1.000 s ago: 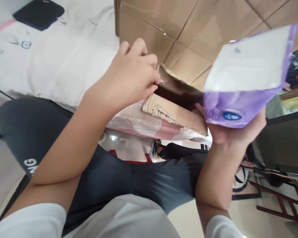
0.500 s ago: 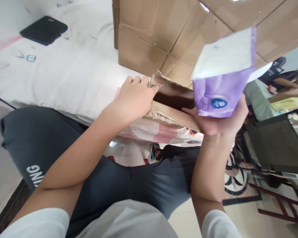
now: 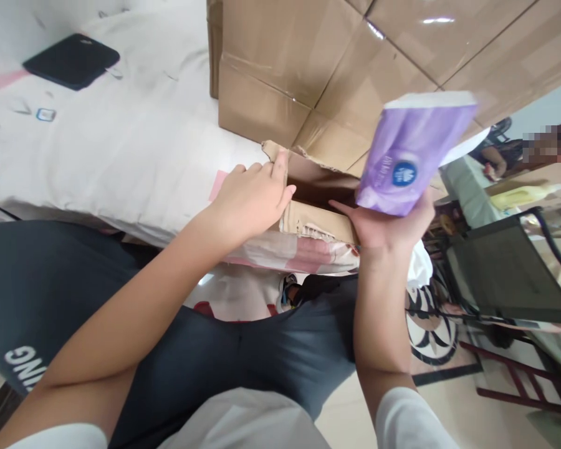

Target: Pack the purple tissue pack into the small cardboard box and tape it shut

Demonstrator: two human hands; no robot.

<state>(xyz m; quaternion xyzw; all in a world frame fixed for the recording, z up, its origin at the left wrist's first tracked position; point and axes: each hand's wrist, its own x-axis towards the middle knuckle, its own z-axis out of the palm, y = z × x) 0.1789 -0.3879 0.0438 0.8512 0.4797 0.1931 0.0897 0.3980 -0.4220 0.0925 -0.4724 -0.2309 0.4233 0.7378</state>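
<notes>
Head-camera footage is showing a person sitting at the edge of a bed, working at a big cardboard box point(image 3: 336, 68) that is lying on the white bedding point(image 3: 121, 149). The right hand point(image 3: 386, 224) is cupping a purple and white tissue pack point(image 3: 409, 159) from underneath, palm up, fingers partly closed around its lower end; the pack is being held up in the air, just in front of the box and above its torn corner. Compared with a second ago, that pack is tipping over: its white face was turned toward the camera then, and now the purple side with the round blue logo is showing, and it is sitting lower and further left in view. The left hand point(image 3: 252, 199) is changing too; it was pinching at the ripped edge a moment back, and now it is lying flatter on the torn flap point(image 3: 308, 218), fingers loosely extended, index finger pointing up along the ragged opening, gripping nothing firmly that I can make out. The dark hole point(image 3: 320, 190) between the two hands is staying open. Further off on the bedding, a black pouch point(image 3: 70, 59) is resting well apart from the box, and a dark chair point(image 3: 505, 268) is standing off to the right.
</notes>
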